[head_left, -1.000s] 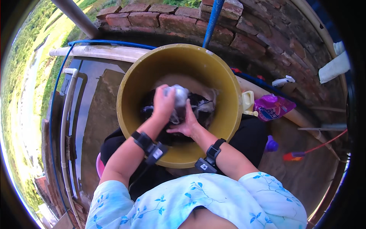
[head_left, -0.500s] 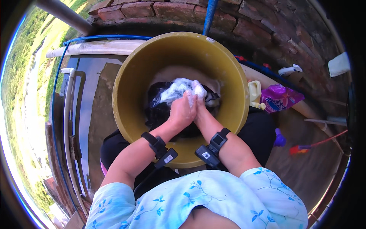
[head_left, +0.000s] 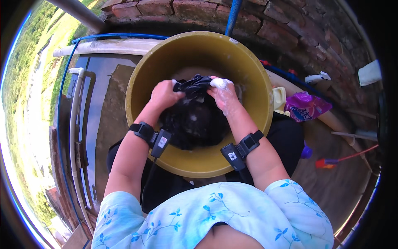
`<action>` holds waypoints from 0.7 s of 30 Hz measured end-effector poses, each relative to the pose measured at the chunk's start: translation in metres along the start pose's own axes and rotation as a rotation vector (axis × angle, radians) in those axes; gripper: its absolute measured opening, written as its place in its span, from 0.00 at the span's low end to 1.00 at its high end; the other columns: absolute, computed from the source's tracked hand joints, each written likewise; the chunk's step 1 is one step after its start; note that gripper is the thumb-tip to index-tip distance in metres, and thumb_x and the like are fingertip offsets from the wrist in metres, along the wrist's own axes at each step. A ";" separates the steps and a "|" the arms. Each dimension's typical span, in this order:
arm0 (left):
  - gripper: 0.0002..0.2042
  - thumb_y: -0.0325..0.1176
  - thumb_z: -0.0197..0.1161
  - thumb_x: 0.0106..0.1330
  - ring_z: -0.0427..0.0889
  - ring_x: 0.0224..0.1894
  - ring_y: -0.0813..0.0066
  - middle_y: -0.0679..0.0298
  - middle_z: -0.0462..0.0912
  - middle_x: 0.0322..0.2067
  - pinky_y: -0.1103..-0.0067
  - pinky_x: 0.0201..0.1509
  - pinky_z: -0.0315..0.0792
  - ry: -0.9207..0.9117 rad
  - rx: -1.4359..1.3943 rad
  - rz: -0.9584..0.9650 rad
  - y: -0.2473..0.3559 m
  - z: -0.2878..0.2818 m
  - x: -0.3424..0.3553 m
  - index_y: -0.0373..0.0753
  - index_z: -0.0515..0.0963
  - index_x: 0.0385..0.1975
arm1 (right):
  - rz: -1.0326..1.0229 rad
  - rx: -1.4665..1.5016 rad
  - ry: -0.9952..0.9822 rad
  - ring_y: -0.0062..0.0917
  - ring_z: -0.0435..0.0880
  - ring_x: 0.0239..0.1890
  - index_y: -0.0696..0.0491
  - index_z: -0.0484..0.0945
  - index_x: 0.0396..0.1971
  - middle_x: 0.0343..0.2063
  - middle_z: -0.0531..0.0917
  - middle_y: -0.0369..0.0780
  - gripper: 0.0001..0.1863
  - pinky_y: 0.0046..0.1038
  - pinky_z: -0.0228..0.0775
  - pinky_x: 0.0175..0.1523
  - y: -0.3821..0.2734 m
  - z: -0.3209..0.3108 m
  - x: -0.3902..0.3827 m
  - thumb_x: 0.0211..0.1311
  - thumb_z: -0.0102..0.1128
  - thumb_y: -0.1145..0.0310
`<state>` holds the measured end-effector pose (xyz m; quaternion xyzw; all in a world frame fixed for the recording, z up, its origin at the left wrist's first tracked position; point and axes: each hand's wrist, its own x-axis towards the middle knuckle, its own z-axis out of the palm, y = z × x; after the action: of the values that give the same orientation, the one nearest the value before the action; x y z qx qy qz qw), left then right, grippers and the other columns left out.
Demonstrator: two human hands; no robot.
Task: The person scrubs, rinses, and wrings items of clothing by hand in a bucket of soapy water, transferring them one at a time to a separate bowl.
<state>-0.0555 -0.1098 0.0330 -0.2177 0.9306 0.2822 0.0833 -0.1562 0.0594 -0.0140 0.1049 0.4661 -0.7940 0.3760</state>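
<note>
A large yellow basin [head_left: 248, 62] stands in front of me, holding soapy water and a dark wet garment [head_left: 195, 118]. My left hand [head_left: 163, 96] grips the garment's upper left part. My right hand [head_left: 224, 93], covered in suds, grips its upper right part. Both hands are inside the basin with the cloth bunched between them. Each wrist wears a black strap with a small device.
A brick wall [head_left: 290, 29] curves behind the basin. A purple packet [head_left: 306, 106] and a pale yellow bottle [head_left: 280, 99] lie to the right. White pipes [head_left: 74, 124] and a blue hose [head_left: 103, 37] run on the left. A red-handled brush [head_left: 331, 162] lies on the wet floor.
My hands have moved apart over the garment and sunk lower in the basin. The pale foamy bundle held up earlier is gone from view, and dark cloth lies between my hands.
</note>
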 end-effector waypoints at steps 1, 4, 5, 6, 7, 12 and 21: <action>0.21 0.40 0.66 0.37 0.77 0.33 0.58 0.49 0.77 0.26 0.71 0.40 0.70 0.035 -0.058 -0.029 -0.002 -0.014 0.004 0.33 0.76 0.30 | -0.029 -0.029 0.030 0.37 0.73 0.41 0.57 0.70 0.36 0.36 0.75 0.46 0.15 0.42 0.62 0.50 0.003 0.001 -0.005 0.47 0.55 0.67; 0.13 0.30 0.60 0.41 0.76 0.27 0.71 0.60 0.75 0.24 0.77 0.32 0.70 0.136 -1.104 -0.058 -0.005 -0.017 0.014 0.32 0.73 0.28 | 0.158 0.202 0.035 0.37 0.74 0.40 0.56 0.70 0.36 0.35 0.76 0.45 0.18 0.41 0.62 0.51 0.014 0.000 -0.012 0.52 0.53 0.57; 0.14 0.28 0.59 0.42 0.75 0.26 0.71 0.60 0.75 0.25 0.77 0.32 0.70 0.162 -1.550 -0.181 -0.001 -0.009 0.015 0.32 0.71 0.31 | 0.168 0.199 0.027 0.37 0.74 0.40 0.56 0.70 0.36 0.35 0.76 0.45 0.18 0.41 0.62 0.51 0.018 0.012 -0.018 0.52 0.53 0.57; 0.16 0.27 0.57 0.44 0.74 0.31 0.71 0.60 0.73 0.26 0.80 0.39 0.68 0.189 -1.464 -0.086 0.004 0.004 0.012 0.34 0.68 0.36 | 0.219 0.291 0.001 0.37 0.73 0.43 0.55 0.70 0.38 0.37 0.75 0.45 0.22 0.39 0.61 0.52 0.025 0.025 -0.024 0.53 0.49 0.51; 0.18 0.29 0.57 0.45 0.74 0.36 0.66 0.58 0.73 0.30 0.77 0.42 0.67 0.332 -0.916 -0.102 0.012 0.023 0.009 0.34 0.66 0.39 | 0.262 0.381 -0.022 0.36 0.71 0.45 0.54 0.69 0.41 0.40 0.74 0.45 0.27 0.37 0.61 0.53 0.026 0.034 -0.026 0.55 0.45 0.45; 0.12 0.41 0.59 0.49 0.74 0.30 0.51 0.52 0.75 0.27 0.67 0.34 0.69 0.180 -0.208 0.346 0.093 0.078 -0.040 0.39 0.73 0.25 | 0.328 0.300 -0.186 0.28 0.71 0.46 0.49 0.67 0.47 0.42 0.73 0.39 0.26 0.33 0.63 0.50 0.057 -0.022 0.008 0.59 0.35 0.45; 0.14 0.41 0.55 0.54 0.74 0.22 0.48 0.49 0.74 0.16 0.67 0.28 0.70 0.334 -0.275 0.334 0.086 0.087 -0.032 0.36 0.74 0.17 | 0.212 0.237 -0.066 0.29 0.73 0.44 0.52 0.68 0.41 0.38 0.74 0.42 0.19 0.32 0.66 0.49 0.067 -0.014 -0.013 0.61 0.38 0.54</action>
<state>-0.0633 0.0141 0.0122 -0.1142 0.9073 0.3761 -0.1495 -0.1029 0.0584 -0.0587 0.1709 0.3428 -0.8023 0.4578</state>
